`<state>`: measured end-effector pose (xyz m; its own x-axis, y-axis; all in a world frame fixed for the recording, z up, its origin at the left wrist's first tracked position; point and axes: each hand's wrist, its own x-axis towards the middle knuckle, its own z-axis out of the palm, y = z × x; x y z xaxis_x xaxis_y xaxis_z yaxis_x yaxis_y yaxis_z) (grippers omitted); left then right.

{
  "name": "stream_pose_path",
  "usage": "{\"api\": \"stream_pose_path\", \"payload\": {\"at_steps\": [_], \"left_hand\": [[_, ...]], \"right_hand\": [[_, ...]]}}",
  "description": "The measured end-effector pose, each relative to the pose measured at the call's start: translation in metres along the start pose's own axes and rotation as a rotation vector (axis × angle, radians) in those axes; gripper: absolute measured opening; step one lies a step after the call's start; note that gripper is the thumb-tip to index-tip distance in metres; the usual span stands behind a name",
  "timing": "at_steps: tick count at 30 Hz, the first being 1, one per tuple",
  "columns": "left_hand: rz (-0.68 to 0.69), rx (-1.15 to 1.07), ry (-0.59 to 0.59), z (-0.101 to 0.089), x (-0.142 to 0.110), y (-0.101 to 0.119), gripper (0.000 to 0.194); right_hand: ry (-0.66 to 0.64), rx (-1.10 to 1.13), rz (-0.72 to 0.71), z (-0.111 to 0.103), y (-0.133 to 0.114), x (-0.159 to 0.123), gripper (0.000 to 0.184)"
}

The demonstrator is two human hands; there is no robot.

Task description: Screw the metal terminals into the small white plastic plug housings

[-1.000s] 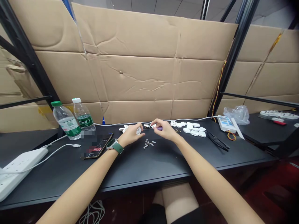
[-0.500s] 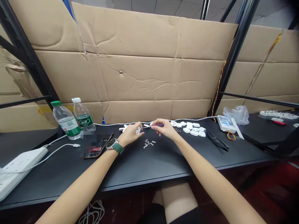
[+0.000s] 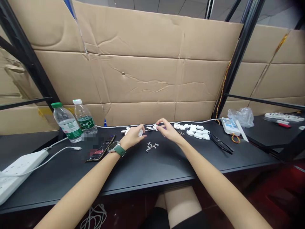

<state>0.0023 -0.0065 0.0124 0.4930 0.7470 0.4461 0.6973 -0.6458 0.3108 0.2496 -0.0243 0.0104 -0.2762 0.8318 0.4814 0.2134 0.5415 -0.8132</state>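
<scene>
Both hands meet near the far edge of the black bench [image 3: 143, 171], about midway along it. The left hand [image 3: 132, 136], with a green watch [image 3: 114, 147] on its wrist, is curled closed around a small white plug piece [image 3: 141, 132] that shows between its fingers. The right hand [image 3: 168, 131] sits just beside it, fingers pinched narrowly on a thin purple-handled screwdriver [image 3: 160, 128] whose tip points toward the piece in the left hand. A little heap of small white parts [image 3: 151, 146] lies on the bench just in front of the hands. To the right, near the far edge, lies a cluster of white plug shells [image 3: 195, 131]. Toward the left end stand two water bottles [image 3: 75, 121], with a phone [image 3: 101, 149] near them and a white power strip [image 3: 16, 173] at the left edge.
</scene>
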Motion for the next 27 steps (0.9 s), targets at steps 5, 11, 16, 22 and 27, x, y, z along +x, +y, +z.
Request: {"api": "stream_pose_path", "payload": {"at_steps": [5,11,16,22,27], "left_hand": [[-0.006,-0.016,-0.019,-0.0019,0.0,0.0001,0.018],[-0.01,-0.024,-0.021,-0.0027,0.0001,-0.0019,0.017],[-0.005,-0.008,-0.018,-0.0038,-0.0001,-0.0029,0.017],[0.037,0.003,-0.039,-0.0019,0.0,-0.0026,0.016],[0.02,0.0,-0.024,-0.0023,0.0003,-0.0022,0.015]], "right_hand": [[-0.054,-0.114,-0.104,-0.0024,-0.0027,-0.0026,0.024],[-0.123,-0.257,-0.206,-0.0065,-0.0035,-0.004,0.02],[-0.164,-0.398,-0.281,-0.0095,-0.0016,-0.0042,0.015],[-0.07,-0.386,-0.426,-0.0092,0.0006,-0.0003,0.01],[0.015,-0.252,-0.405,-0.0046,0.0001,0.0025,0.011]]}}
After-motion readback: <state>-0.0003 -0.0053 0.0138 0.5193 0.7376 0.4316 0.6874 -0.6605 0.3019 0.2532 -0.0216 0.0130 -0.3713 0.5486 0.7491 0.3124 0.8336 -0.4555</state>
